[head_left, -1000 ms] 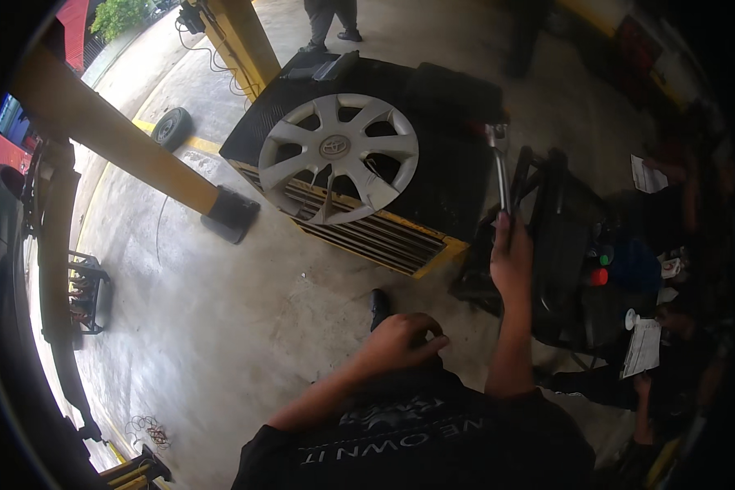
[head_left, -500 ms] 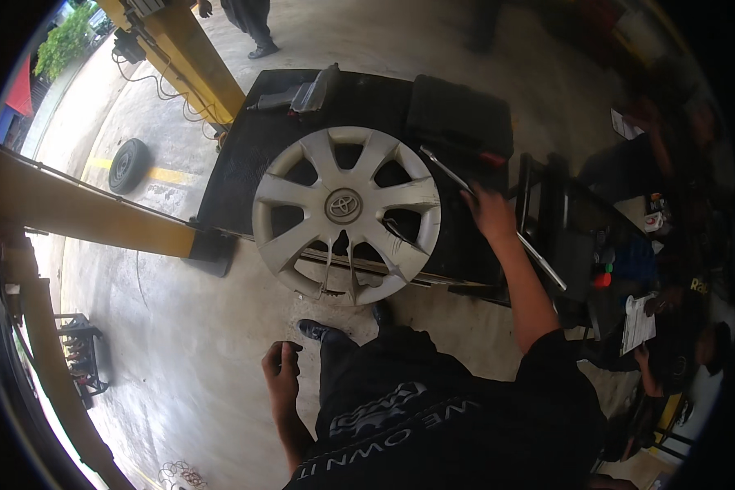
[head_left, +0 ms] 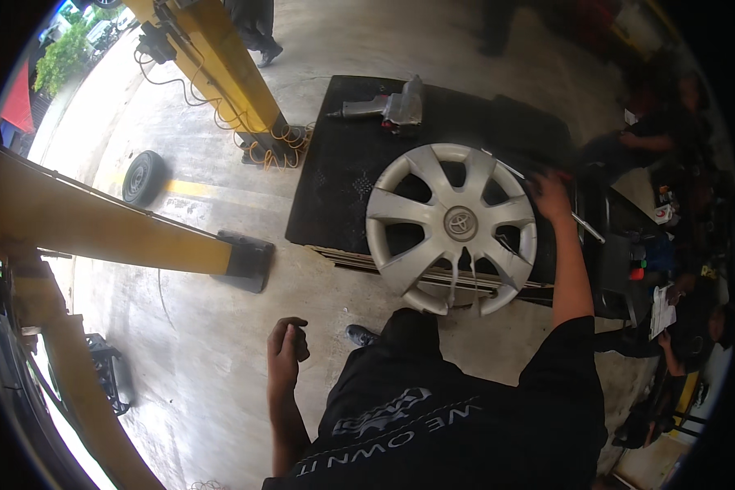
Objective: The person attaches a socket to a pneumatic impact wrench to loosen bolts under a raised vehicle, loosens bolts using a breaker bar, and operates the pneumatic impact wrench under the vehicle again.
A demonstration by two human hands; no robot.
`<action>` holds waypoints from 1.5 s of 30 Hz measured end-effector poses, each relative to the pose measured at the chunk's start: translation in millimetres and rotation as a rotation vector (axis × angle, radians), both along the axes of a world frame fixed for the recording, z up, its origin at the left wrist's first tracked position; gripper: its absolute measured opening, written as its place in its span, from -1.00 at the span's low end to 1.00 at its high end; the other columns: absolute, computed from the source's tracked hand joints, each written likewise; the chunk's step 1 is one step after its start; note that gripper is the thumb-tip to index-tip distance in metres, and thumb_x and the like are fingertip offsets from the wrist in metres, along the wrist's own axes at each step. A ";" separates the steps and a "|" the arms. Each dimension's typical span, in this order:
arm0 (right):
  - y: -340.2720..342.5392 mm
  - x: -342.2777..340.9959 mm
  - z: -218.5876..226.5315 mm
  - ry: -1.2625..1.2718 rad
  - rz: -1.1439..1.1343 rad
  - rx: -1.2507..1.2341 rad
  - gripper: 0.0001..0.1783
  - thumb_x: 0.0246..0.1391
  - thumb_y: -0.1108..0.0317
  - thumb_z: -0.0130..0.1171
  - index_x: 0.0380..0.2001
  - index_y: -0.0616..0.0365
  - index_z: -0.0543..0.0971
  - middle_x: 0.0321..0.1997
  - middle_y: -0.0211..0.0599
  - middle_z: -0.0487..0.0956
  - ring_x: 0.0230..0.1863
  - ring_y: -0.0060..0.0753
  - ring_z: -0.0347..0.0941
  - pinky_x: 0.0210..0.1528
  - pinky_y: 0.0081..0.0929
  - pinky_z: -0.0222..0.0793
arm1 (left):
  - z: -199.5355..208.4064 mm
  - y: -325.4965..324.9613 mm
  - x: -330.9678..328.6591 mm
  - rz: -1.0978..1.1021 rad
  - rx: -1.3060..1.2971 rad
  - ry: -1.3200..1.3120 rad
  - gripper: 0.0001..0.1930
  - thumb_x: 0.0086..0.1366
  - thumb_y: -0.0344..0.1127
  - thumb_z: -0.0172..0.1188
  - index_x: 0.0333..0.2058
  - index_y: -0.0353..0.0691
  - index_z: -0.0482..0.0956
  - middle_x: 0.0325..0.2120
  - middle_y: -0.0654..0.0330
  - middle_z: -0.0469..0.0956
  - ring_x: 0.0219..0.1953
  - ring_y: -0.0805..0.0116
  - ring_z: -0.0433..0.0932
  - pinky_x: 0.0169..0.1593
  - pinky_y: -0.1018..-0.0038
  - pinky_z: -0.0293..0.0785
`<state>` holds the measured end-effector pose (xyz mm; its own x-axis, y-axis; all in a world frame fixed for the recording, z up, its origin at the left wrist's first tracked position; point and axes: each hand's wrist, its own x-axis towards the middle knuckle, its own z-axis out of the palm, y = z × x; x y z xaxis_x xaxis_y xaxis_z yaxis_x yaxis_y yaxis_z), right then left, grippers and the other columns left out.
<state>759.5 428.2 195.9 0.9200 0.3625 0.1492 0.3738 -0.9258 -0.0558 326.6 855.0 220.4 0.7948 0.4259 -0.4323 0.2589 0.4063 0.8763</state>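
Observation:
A silver-grey wheel cover with broad spokes lies on a black-topped table. Its lower part sticks out past the near edge, and it is scuffed and cracked there. My right hand is closed around a long metal bar just right of the cover; the bar's far end reaches the cover's upper right rim. At the far side of the table lies a grey impact wrench. My left hand hangs low, left of my body, fingers curled; whatever may be inside them is hidden.
Yellow lift posts with coiled hoses and a yellow lift arm stand to the left. A tyre sits on the floor. A dark case is at the table's far right. Several people are on the right, one with papers.
The view has shifted, so table and wheel cover appear farther right. My right hand has moved the bar forward and left relative to the cover. The left hand stays curled.

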 end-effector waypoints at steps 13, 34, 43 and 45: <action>327.5 -207.8 1.3 0.719 -0.170 1.815 -0.45 0.22 0.00 -0.08 0.11 0.18 0.34 0.10 -0.19 0.41 0.08 -0.35 0.35 0.13 -0.37 0.26 | 1.4 117.9 227.3 -0.397 0.859 -0.585 -0.52 0.15 -0.40 -0.02 0.09 -0.32 0.25 -0.11 -0.01 0.40 -0.03 0.17 0.42 0.00 0.29 0.36; 484.0 -73.7 -42.8 -0.129 -0.605 0.099 -0.71 0.23 0.33 -0.13 -0.18 0.40 0.37 -0.19 0.18 0.37 -0.09 0.21 0.27 -0.02 -0.01 0.18 | 17.9 674.0 648.3 0.534 1.386 -0.267 -0.48 0.33 -0.04 -0.02 0.01 -0.40 0.23 -0.07 -0.21 0.38 -0.09 -0.04 0.46 -0.03 0.25 0.39; 494.7 -73.5 -55.0 -0.135 -0.889 0.043 -0.44 0.25 0.09 -0.13 0.05 0.45 0.27 0.12 0.32 0.24 0.20 0.29 0.12 0.26 -0.02 0.04 | 36.2 652.3 622.0 0.520 0.885 -0.688 -0.73 0.41 -0.22 -0.18 -0.22 -0.32 0.38 -0.62 0.29 0.34 -0.63 0.51 0.30 -0.55 0.54 0.24; 495.2 -75.4 -56.4 -0.212 -0.871 0.054 -0.44 0.22 0.11 -0.06 0.06 0.42 0.28 0.10 0.32 0.26 0.18 0.29 0.13 0.23 0.00 0.06 | 55.7 646.0 599.9 0.505 1.056 -0.748 -0.69 0.41 -0.19 -0.18 -0.17 -0.34 0.39 -0.62 0.31 0.32 -0.61 0.50 0.28 -0.50 0.55 0.26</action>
